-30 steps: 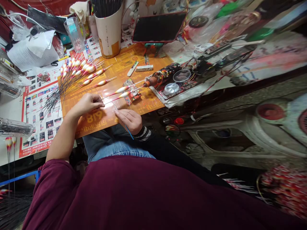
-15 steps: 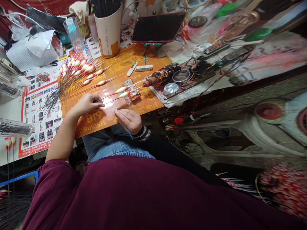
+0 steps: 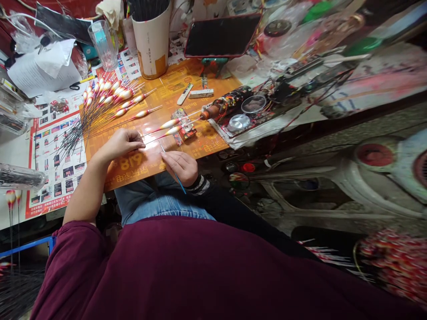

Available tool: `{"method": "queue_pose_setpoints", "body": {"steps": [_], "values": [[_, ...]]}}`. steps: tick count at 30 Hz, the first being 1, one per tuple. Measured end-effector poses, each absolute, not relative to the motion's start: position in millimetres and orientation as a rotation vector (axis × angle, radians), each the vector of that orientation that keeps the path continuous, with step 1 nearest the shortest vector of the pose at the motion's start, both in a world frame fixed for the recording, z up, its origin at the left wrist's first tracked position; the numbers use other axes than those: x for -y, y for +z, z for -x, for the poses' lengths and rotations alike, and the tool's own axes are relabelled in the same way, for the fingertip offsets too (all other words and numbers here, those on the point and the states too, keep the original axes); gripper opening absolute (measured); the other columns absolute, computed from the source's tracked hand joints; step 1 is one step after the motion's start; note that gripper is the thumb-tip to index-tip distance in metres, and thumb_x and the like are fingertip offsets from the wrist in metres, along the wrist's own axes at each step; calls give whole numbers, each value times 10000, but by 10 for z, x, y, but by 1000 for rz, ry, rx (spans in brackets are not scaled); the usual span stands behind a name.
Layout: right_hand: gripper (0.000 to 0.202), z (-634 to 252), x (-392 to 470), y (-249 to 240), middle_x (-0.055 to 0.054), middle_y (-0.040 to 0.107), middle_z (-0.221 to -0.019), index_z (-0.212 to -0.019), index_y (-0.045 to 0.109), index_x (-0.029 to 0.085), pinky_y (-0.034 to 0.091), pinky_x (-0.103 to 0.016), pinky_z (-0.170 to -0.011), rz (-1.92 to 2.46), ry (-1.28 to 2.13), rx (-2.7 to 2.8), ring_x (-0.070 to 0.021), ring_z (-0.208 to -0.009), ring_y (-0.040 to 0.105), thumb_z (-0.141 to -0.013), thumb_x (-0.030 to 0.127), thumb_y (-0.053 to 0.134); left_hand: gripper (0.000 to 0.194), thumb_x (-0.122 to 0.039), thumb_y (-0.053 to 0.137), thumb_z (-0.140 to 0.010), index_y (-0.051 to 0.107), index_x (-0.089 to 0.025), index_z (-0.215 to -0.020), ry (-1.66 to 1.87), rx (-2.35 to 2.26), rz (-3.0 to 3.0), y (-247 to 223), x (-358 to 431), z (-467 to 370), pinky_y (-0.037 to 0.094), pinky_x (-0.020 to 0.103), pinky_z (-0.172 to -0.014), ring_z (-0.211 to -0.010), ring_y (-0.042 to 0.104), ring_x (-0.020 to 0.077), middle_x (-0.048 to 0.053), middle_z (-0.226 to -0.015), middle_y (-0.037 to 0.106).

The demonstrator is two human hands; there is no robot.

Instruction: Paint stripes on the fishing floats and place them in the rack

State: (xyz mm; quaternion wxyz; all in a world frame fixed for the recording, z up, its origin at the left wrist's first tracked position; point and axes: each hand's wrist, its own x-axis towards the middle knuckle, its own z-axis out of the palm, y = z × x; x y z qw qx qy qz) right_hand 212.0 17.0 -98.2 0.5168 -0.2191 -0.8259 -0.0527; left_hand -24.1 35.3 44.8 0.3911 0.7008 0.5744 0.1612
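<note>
My left hand (image 3: 128,143) rests at the orange-covered table (image 3: 173,84), its fingers pinched round the thin dark stem of a float. The float's white, yellow and red body (image 3: 173,130) points right, beside a second float (image 3: 169,124) over a paint-stained block (image 3: 187,129). My right hand (image 3: 180,166) is closed on a thin brush (image 3: 180,182) with a blue handle, its pale tip just below the floats. A paint-stained tool with a brown tip (image 3: 209,112) lies to the right of the floats. Whether the left fingers hold both stems is too small to tell.
Many finished-looking floats (image 3: 113,94) are spread at the left. Behind stand a cup of dark sticks (image 3: 151,49), a glass mug (image 3: 104,46) and a phone (image 3: 222,36) on a stand. Small dishes (image 3: 239,122) sit right, past the table's front edge a stool-like white frame.
The two hands and the floats keep nearly the same places. The brush tip has shifted very slightly, and the whole view has moved a little.
</note>
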Motion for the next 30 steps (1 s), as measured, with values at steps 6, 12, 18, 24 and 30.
{"method": "queue_pose_setpoints", "body": {"steps": [6,12,18,24,30], "values": [[286,-2119,-159,-1015,-129,742,-1110,-1233,654,137,631,-376,-891,569,-84,1998,-202,-1062,703,-976,172,533,210,-327,709,-797,652,-138,-726,417,-1460,-1794,441,-354,245,363,238,-573,-586,493,83,-3,-634,599],[326,-2116,-157,-992,-133,738,-1114,-1278,633,135,628,-369,-890,536,-111,1973,-204,-1065,697,-969,155,531,223,-342,713,-797,648,-143,-720,423,-1454,-1793,410,-366,257,365,246,-571,-585,497,89,2,-638,598],[406,-2117,-157,-998,-137,727,-1150,-1365,583,158,619,-389,-926,507,-26,1957,-216,-1085,693,-962,143,537,213,-330,710,-803,647,-144,-721,414,-1451,-1799,406,-369,258,371,249,-581,-587,497,88,4,-641,601],[447,-2111,-156,-988,-146,729,-1144,-1398,550,140,622,-379,-913,477,-79,1929,-220,-1078,698,-951,125,551,214,-329,712,-802,649,-143,-718,422,-1442,-1812,418,-362,256,363,238,-568,-578,487,80,-7,-631,597],[437,-2128,-171,-1039,-139,732,-1142,-1380,577,159,620,-375,-936,452,28,1910,-216,-1096,694,-944,145,589,198,-318,707,-809,658,-142,-733,436,-1445,-1812,420,-355,243,362,237,-562,-574,493,81,-2,-633,604]]}}
